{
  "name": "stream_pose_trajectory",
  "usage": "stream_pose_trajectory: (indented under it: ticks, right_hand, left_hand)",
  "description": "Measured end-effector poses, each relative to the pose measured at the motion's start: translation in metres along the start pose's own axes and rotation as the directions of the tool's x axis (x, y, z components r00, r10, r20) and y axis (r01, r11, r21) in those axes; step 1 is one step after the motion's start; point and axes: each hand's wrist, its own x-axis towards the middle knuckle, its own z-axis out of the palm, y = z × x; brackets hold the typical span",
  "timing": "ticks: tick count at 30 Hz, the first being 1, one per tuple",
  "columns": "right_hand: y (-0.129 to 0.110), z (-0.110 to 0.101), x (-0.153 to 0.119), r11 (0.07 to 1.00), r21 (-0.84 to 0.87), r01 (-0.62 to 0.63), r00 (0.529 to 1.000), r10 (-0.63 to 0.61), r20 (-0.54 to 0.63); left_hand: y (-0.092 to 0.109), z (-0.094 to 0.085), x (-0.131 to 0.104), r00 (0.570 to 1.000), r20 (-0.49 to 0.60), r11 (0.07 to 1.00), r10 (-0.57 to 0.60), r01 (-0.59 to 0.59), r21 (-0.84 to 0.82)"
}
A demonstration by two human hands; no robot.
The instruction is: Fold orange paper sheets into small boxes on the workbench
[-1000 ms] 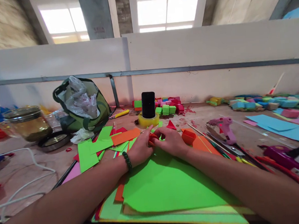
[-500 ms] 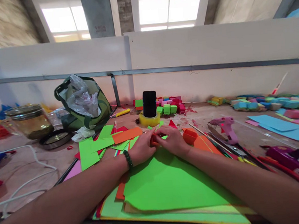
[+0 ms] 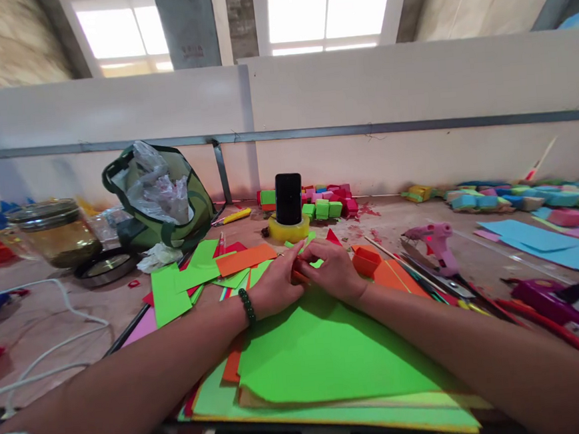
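My left hand (image 3: 278,279), with a green bead bracelet at the wrist, meets my right hand (image 3: 332,268) over the stack of paper. Both are closed, fingertips together, on a small orange paper piece (image 3: 299,278) that the fingers mostly hide. Beneath them lies a large bright green paper sheet (image 3: 340,357). Just right of my right hand sits a folded orange paper box (image 3: 366,261). Left of my left hand are green paper strips (image 3: 170,294) and an orange strip (image 3: 246,260).
A phone (image 3: 289,199) stands in a yellow tape roll (image 3: 289,229), with folded paper cubes (image 3: 321,209) behind. To the right lie a pink glue gun (image 3: 440,248) and scissors (image 3: 458,289). A green bag (image 3: 196,207), glass jar (image 3: 53,239) and white cable (image 3: 71,308) are left.
My fingers have shifted slightly around the orange paper piece, and the right hand's fingers curl closer over it. The whole view has moved a little; other things stay where they were.
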Motion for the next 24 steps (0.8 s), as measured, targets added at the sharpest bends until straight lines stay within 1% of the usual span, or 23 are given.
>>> stream_pose_trajectory:
  ticks: [2,5,7,9,12,15,17,19,21,24]
  right_hand:
    - [0.0014,0.0012,0.0,1.0,-0.021,-0.013,1.0,0.013,0.005]
    - [0.0046,0.0024,0.0004,0.999,0.014,-0.039,0.998,0.038,0.055]
    - [0.0067,0.003,0.0005,0.997,0.029,-0.068,0.995,0.065,0.073]
    - [0.0081,0.0036,0.0004,0.996,0.011,-0.087,0.994,0.087,0.066]
    - [0.0086,0.004,0.0,0.995,-0.013,-0.097,0.992,0.098,0.081]
    - [0.0086,0.0037,0.0001,0.994,0.046,-0.1,0.988,0.094,0.122]
    - [0.009,0.0034,0.0004,0.991,0.091,-0.098,0.989,0.086,0.123]
    - [0.0093,0.0033,0.0007,0.99,0.107,-0.093,0.991,0.081,0.109]
    - [0.0092,0.0036,0.0008,0.991,0.098,-0.088,0.992,0.078,0.1]
    - [0.0091,0.0045,0.0008,0.99,0.079,-0.119,0.988,0.111,0.104]
  left_hand:
    - [0.0015,-0.0005,-0.0001,0.998,-0.005,0.998,-0.065,0.065,0.01]
    - [0.0046,-0.0025,-0.0002,0.991,-0.002,0.99,-0.133,0.133,0.053]
    - [0.0058,-0.0032,-0.0003,0.992,-0.004,0.988,-0.13,0.13,0.086]
    - [0.0056,-0.0031,-0.0004,0.993,-0.006,0.988,-0.118,0.118,0.101]
    - [0.0036,-0.0026,-0.0002,0.991,0.0,0.987,-0.134,0.134,0.089]
    - [0.0019,-0.0033,0.0002,0.985,0.003,0.982,-0.172,0.171,0.085]
    - [0.0014,-0.004,0.0001,0.983,0.004,0.979,-0.183,0.181,0.093]
    - [0.0009,-0.0038,-0.0004,0.985,0.009,0.981,-0.17,0.169,0.096]
    - [0.0003,-0.0027,-0.0013,0.992,0.012,0.988,-0.129,0.127,0.087]
    - [-0.0002,-0.0004,-0.0025,0.997,0.005,0.996,-0.075,0.075,0.049]
